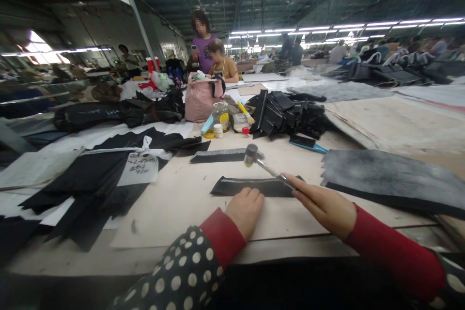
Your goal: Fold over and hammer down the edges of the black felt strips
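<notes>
In the head view, the left hand [245, 210] is resting at the centre of the frame, its fingers bent and close together, their tips lying at the near edge of a narrow black strip with a thin grey band [259, 187]; whether they are pinching it I cannot tell. The strip is lying flat on a pale, smooth work board [174, 218] in the middle of the frame. The right hand [327, 206], right of centre, is closing its fingers around the handle of a small hammer with a dark cylindrical head [250, 152], the index finger stretching along the handle. The head is showing beyond the strip, near a speckled grey strip with a black border [218, 156]. At the right edge, a wide mottled grey sheet [388, 172] is lying below a blue-handled brush [308, 144]. At the left, a handwritten white paper tag [137, 172] is lying on fanned black pieces [87, 179]. In the upper centre, a clear glass jar [221, 115] is standing before a pink fabric bag [201, 99].
</notes>
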{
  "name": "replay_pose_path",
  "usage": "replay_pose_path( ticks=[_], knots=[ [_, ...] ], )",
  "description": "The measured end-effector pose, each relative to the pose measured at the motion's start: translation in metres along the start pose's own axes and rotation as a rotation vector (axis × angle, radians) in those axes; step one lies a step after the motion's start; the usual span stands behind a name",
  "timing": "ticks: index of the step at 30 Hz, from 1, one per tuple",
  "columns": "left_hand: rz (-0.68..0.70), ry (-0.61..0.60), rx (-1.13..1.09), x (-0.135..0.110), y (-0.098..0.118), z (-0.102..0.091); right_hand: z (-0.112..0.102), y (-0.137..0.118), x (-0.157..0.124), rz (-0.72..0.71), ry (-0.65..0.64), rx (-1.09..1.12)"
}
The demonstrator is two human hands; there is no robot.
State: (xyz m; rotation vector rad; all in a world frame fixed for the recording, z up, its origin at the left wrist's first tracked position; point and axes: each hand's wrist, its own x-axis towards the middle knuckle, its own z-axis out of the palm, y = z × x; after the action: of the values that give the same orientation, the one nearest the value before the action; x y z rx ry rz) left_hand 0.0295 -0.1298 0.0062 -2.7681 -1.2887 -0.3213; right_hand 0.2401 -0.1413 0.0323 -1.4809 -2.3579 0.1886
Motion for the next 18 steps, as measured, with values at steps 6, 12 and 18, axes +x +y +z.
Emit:
replay_pose_path(
  ticks=[6, 12, 18],
  knots=[
    [0.003, 0.017, 0.029, -0.001, 0.001, 0.0, 0.007, -0.001, -0.002, 0.016, -0.102, -0.072],
    [-0.001, 0.038, 0.045, -0.001, 0.002, -0.001, 0.009, -0.012, 0.007, -0.015, -0.016, 0.009],
    [0.008, 0.042, 0.05, -0.002, 0.001, -0.001, 0.008, -0.024, 0.024, -0.069, -0.12, -0.003]
  ],
)
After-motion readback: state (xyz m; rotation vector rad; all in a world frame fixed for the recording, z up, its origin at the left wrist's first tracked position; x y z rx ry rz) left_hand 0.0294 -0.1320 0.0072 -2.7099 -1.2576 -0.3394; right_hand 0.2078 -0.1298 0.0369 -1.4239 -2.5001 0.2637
